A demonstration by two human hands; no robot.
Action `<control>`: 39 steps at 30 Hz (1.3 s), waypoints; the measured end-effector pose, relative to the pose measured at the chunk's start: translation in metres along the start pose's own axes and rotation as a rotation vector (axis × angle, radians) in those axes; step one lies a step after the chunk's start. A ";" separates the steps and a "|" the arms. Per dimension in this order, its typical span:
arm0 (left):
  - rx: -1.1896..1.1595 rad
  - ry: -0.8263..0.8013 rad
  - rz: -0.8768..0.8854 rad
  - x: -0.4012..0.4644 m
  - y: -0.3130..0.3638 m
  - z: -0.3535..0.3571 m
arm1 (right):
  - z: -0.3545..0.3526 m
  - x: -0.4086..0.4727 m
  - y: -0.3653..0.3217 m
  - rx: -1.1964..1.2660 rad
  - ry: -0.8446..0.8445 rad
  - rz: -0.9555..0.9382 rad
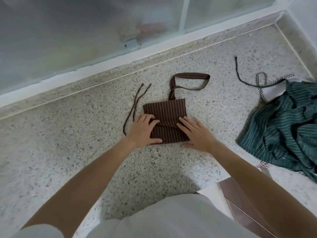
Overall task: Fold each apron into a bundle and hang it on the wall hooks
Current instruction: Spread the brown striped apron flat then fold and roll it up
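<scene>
On speckled terrazzo floor [85, 160], brown pinstriped apron [167, 112] folded square, both hands [143, 130] [197, 133] pressing flat, fingers spread.

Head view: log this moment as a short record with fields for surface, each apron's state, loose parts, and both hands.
surface: speckled terrazzo floor, beside a frosted glass panel
brown striped apron: folded into a small flat rectangle
neck loop: lies free beyond the fold
waist ties: trail out to the left, untied
green striped apron: crumpled heap at right, not folded
left hand: flat on the fold's left edge
right hand: flat, fingers on the fold's right edge
hooks: not in view
</scene>
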State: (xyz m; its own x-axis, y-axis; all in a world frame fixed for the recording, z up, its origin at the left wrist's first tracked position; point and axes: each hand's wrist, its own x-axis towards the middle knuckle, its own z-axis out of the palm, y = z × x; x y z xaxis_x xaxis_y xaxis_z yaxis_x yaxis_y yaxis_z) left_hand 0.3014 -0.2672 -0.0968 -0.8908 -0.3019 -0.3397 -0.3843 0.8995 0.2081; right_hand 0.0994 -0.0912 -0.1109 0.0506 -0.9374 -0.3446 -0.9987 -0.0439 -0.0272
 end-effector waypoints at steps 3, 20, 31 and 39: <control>0.018 -0.106 -0.055 -0.009 0.002 0.006 | -0.012 0.007 0.001 -0.006 -0.070 -0.020; -0.856 0.345 -0.648 -0.025 0.038 0.013 | -0.032 0.022 0.002 0.861 0.271 0.750; -0.476 0.557 -0.724 -0.006 0.029 0.007 | -0.030 0.035 0.003 0.463 -0.003 0.603; -0.298 0.242 -0.205 -0.019 0.063 0.054 | -0.011 -0.014 -0.089 0.700 -0.059 0.553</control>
State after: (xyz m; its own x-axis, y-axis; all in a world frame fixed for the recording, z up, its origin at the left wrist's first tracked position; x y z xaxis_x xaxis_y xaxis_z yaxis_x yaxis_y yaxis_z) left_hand 0.3066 -0.1876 -0.1266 -0.8063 -0.5622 -0.1841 -0.5809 0.6935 0.4261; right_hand 0.1878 -0.0786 -0.0931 -0.4167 -0.7420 -0.5252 -0.6464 0.6481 -0.4027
